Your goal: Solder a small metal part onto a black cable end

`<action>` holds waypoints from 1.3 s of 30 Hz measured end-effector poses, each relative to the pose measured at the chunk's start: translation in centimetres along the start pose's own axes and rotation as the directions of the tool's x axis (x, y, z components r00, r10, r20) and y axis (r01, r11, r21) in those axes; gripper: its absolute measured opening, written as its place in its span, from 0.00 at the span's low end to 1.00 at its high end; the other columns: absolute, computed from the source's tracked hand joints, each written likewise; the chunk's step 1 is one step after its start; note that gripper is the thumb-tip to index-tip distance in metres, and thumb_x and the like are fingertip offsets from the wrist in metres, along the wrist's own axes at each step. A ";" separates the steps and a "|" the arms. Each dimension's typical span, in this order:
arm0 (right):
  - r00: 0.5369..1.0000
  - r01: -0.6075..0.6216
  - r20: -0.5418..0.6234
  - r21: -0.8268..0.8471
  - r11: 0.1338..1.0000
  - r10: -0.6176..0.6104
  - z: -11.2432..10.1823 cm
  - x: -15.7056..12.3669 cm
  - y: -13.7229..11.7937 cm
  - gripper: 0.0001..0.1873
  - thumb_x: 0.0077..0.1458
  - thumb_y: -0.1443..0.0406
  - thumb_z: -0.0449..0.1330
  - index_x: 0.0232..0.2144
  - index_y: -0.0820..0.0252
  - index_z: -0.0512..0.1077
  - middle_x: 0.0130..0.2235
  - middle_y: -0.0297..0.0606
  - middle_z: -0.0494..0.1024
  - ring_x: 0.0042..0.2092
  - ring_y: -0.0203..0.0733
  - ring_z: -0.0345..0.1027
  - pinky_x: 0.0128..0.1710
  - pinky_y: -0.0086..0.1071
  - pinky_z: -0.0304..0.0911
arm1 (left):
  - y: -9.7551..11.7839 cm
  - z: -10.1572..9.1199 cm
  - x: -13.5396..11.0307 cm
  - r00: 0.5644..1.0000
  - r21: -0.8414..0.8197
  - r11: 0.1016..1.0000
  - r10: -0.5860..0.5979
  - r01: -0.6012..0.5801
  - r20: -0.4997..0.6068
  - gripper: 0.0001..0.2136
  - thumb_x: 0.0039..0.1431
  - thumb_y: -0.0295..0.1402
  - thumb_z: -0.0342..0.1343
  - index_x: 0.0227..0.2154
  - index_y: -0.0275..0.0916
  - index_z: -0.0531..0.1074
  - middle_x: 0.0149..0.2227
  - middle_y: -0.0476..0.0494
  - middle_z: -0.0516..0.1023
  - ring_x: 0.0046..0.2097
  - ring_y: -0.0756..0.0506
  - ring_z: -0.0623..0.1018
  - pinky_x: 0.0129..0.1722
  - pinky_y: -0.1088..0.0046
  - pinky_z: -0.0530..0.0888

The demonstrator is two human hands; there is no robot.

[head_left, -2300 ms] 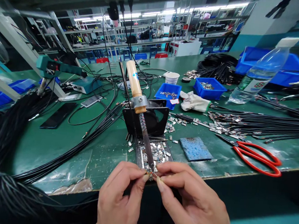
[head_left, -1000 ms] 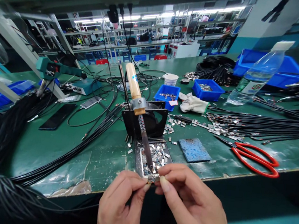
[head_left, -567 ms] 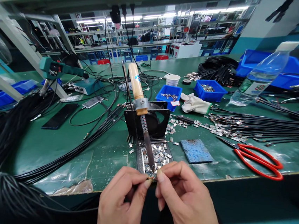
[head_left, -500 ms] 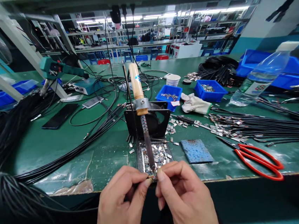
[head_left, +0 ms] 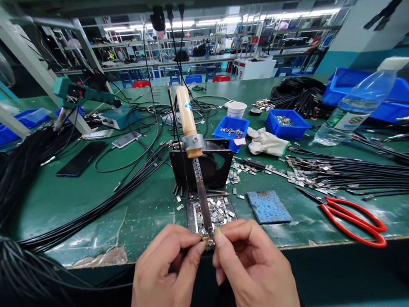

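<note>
A soldering iron [head_left: 191, 152] with a wooden handle is clamped in a black stand [head_left: 203, 165], its tip pointing down toward me. My left hand [head_left: 164, 275] pinches the end of a thin black cable right under that tip. My right hand [head_left: 257, 279] pinches a small metal terminal [head_left: 209, 242] against the same spot, thumb and forefinger pressed together. Both hands meet at the table's front edge, over a metal tray [head_left: 209, 212] holding several loose silver terminals.
A thick bundle of black cables [head_left: 12, 193] fills the left side. Red-handled scissors [head_left: 353, 221] and a blue sponge pad [head_left: 268, 205] lie at the right. Blue bins [head_left: 230, 127], a white glove [head_left: 265, 141], a paper cup [head_left: 235, 109] and a water bottle [head_left: 357, 103] stand farther back.
My hands stay at the iron's tip. The right fingers have curled in tighter on the terminal, and the view has shifted slightly.
</note>
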State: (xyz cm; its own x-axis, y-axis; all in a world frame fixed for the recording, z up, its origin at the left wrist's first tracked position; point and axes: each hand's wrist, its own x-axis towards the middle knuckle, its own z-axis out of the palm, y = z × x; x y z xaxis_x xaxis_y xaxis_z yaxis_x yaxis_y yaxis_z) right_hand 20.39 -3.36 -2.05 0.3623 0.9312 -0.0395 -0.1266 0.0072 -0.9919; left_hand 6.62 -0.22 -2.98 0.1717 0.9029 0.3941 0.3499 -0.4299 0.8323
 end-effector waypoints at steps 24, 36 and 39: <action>0.992 0.108 -0.052 -0.058 0.992 -0.111 0.2 -0.1 -0.2 0.12 0.63 0.58 0.66 0.28 0.55 0.73 0.27 0.28 0.75 0.21 0.31 0.69 0.21 0.25 0.68 | 0.3 -0.1 0.1 1.000 0.003 1.000 0.006 -0.006 -0.001 0.07 0.64 0.25 0.62 0.35 0.45 0.81 0.33 0.52 0.79 0.28 0.50 0.74 0.26 0.76 0.69; 0.994 0.044 -0.096 -0.055 0.998 -0.049 0.5 -0.3 -0.4 0.14 0.61 0.55 0.67 0.28 0.55 0.74 0.25 0.28 0.76 0.20 0.31 0.69 0.21 0.25 0.67 | 0.9 -0.4 0.1 0.999 0.055 0.997 -0.049 0.049 0.015 0.05 0.64 0.30 0.63 0.34 0.45 0.82 0.31 0.52 0.79 0.24 0.50 0.70 0.23 0.74 0.66; 0.993 0.037 -0.110 -0.054 0.998 -0.043 0.6 -0.3 -0.5 0.14 0.60 0.55 0.68 0.28 0.55 0.75 0.25 0.29 0.76 0.20 0.31 0.69 0.21 0.25 0.67 | 1.0 -0.4 0.1 0.997 0.073 0.995 -0.071 0.069 0.024 0.04 0.64 0.31 0.63 0.34 0.46 0.82 0.31 0.52 0.79 0.23 0.50 0.69 0.21 0.74 0.65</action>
State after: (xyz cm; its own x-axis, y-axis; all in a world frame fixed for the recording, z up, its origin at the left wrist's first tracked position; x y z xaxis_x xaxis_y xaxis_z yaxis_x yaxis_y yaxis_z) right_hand 19.81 -3.48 -1.46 0.4666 0.8844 -0.0102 -0.0632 0.0219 -0.9978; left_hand 6.60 -0.55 -1.91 0.1685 0.9307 0.3246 0.4271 -0.3657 0.8269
